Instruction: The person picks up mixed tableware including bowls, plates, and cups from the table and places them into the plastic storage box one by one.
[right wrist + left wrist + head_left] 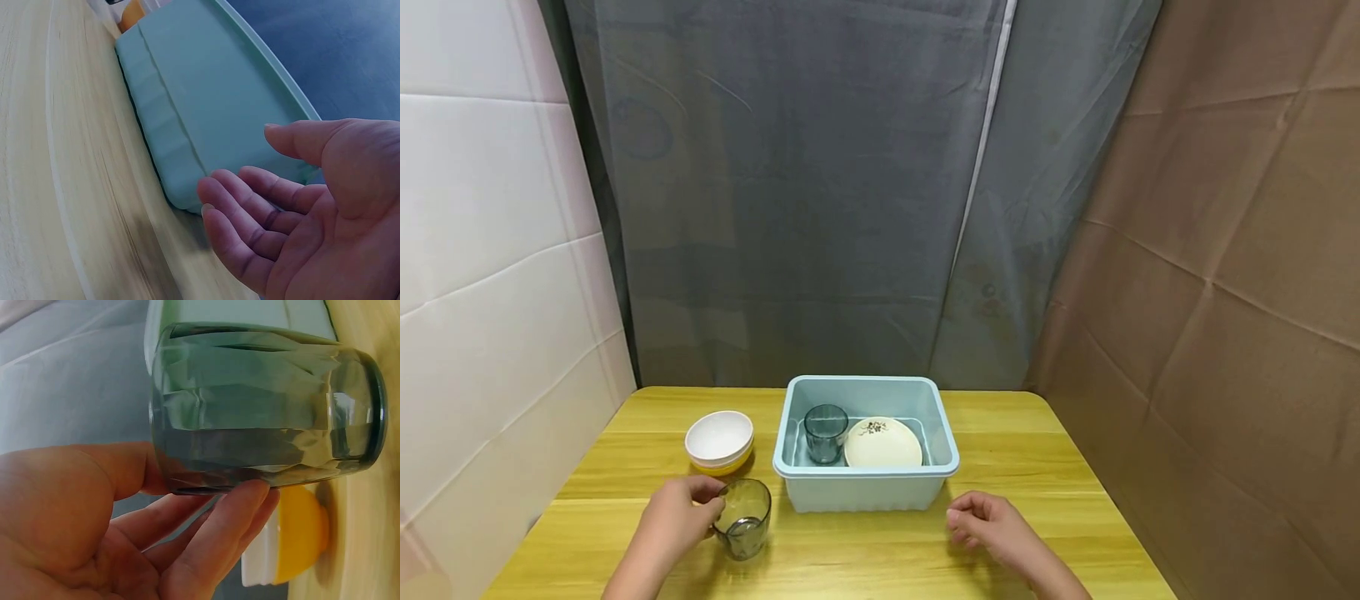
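A smoky drinking glass point(747, 525) stands close over the table, left of a pale blue tub point(865, 493). My left hand point(676, 518) pinches its side near the rim between thumb and fingers. From the left wrist, the faceted glass point(250, 412) fills much of the view, with fingertips point(253, 494) on its wall. My right hand point(992, 532) is apart from the tub, to the right of its front corner. Seen from the right wrist, the fingers point(240, 237) are loosely bent, and nothing lies in the palm.
Inside the tub are another dark glass point(826, 435) and a cream plate point(883, 446) with a floral print. Behind my left hand, a white bowl point(720, 435) sits on a yellow one point(730, 468). Grey cloth point(790, 208) hangs behind the wooden table point(842, 567).
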`<state>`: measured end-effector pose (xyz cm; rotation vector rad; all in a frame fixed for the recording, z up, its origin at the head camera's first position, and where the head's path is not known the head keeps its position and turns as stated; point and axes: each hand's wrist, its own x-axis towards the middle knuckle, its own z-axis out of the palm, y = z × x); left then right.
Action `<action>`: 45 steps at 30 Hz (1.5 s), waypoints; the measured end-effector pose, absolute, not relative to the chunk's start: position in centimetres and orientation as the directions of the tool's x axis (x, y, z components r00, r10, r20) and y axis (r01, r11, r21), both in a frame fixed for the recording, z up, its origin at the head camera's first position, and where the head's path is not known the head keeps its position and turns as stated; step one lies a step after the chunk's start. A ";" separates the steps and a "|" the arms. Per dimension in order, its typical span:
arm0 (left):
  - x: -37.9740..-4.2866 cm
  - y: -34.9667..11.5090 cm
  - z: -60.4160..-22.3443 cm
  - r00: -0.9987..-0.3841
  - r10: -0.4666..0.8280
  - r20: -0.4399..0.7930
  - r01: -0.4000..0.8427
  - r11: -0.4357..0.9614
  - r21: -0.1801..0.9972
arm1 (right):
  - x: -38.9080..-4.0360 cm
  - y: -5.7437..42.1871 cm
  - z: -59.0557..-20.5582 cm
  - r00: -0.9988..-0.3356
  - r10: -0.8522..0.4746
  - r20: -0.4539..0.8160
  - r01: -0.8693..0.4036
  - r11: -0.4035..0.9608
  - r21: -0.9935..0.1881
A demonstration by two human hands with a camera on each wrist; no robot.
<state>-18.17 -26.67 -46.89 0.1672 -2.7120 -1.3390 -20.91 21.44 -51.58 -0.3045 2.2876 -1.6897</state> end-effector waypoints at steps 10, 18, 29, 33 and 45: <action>-17.3 -23.4 -47.0 -0.992 -0.072 0.099 0.030 0.637 0.771 | -20.9 20.7 -51.1 -0.927 -0.364 -0.097 -0.027 0.321 -0.947; -17.4 -20.1 -47.7 -0.986 0.067 0.151 0.162 0.576 0.801 | -20.7 19.3 -50.7 -0.920 -0.382 -0.089 -0.046 0.330 -0.943; -18.1 -15.9 -47.7 -0.961 0.172 0.219 0.278 0.577 0.768 | -20.3 16.0 -49.8 -0.904 -0.419 -0.085 -0.064 0.330 -0.942; -18.2 -14.6 -47.9 -0.956 0.186 0.226 0.291 0.557 0.777 | -20.0 14.7 -49.7 -0.904 -0.420 -0.073 -0.072 0.319 -0.945; -18.5 -12.3 -48.6 -0.960 0.182 0.214 0.280 0.559 0.780 | -19.4 12.0 -49.2 -0.930 -0.359 -0.074 -0.059 0.346 -0.937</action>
